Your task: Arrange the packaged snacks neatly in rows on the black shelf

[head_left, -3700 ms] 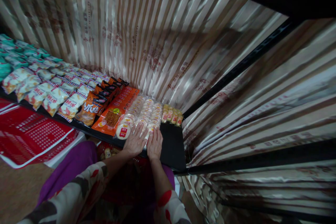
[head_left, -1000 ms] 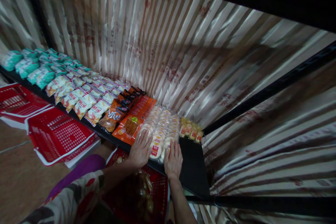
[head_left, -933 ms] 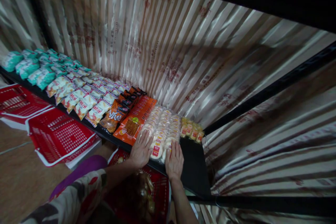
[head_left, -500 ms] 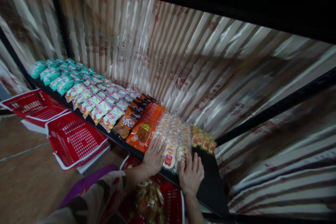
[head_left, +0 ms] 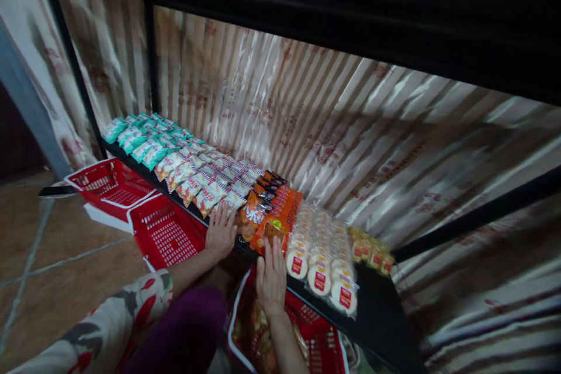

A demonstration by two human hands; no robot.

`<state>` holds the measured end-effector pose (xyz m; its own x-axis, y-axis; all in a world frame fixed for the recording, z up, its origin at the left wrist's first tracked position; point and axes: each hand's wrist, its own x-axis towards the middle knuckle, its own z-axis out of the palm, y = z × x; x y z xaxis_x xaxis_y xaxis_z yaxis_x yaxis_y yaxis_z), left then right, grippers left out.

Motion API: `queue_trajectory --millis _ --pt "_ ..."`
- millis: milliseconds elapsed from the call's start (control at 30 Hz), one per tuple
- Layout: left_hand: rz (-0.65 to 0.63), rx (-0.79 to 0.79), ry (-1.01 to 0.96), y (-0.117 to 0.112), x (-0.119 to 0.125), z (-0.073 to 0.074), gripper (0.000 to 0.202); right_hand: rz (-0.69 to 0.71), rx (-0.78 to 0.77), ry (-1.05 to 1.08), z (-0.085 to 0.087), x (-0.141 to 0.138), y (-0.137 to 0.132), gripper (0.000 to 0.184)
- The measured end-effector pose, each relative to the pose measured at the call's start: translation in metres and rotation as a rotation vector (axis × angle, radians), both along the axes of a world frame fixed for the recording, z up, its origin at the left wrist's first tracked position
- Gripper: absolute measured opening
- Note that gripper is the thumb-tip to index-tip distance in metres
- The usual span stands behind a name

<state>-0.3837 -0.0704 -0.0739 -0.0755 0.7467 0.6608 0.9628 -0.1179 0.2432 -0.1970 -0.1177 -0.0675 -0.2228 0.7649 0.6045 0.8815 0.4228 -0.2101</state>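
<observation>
My left hand lies flat with its fingers stretched out, at the front ends of the white snack packets and beside an orange-and-black snack bag. At the front edge of the orange packets is my right hand, its fingers straight and the tips over the lower part of the front packet. Neither hand grips anything. Just right of it, round white crackers in clear wrappers stand in three rows on the black shelf. Whether the palms press on the packets is hard to tell.
Teal packets fill the shelf's left end; small yellow packets sit at the right back. Red baskets stand below the front edge, and another red basket under my right arm holds wrapped goods. A black upper shelf hangs overhead.
Both hands have moved left along the shelf, from the white crackers to the white packets and the orange packets. The cracker rows now show uncovered. The view has shifted left.
</observation>
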Motion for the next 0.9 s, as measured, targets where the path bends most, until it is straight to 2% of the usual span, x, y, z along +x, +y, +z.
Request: queue_trajectory --millis 100,167,267,333,500,667,800,900 --pt "0.007 0.001 0.011 0.013 -0.05 -0.003 0.055 0.092 -0.063 0.043 0.004 -0.064 0.015 0.052" --pt "-0.017 -0.023 0.042 0.021 -0.075 -0.006 0.053 0.137 -0.091 0.061 0.006 -0.102 0.026 0.052" --pt "-0.077 -0.062 0.115 0.031 -0.098 -0.012 0.051 0.167 -0.16 0.066 0.007 -0.146 0.043 0.052" --pt "-0.105 -0.081 0.154 0.037 -0.106 -0.018 0.052 0.146 -0.22 0.078 0.007 -0.165 0.055 0.054" --pt "-0.139 -0.11 0.205 0.048 -0.111 -0.028 0.055 0.109 -0.292 0.111 -0.001 -0.185 0.076 0.058" --pt "-0.206 -0.107 0.161 0.052 -0.115 -0.032 0.06 0.063 -0.289 0.147 -0.007 -0.19 0.078 0.062" --pt "-0.269 -0.092 0.124 0.048 -0.126 -0.028 0.06 0.014 -0.279 0.178 -0.008 -0.195 0.068 0.066" --pt "-0.236 -0.101 0.061 0.046 -0.141 -0.019 0.057 -0.027 -0.276 0.194 -0.006 -0.202 0.056 0.067"
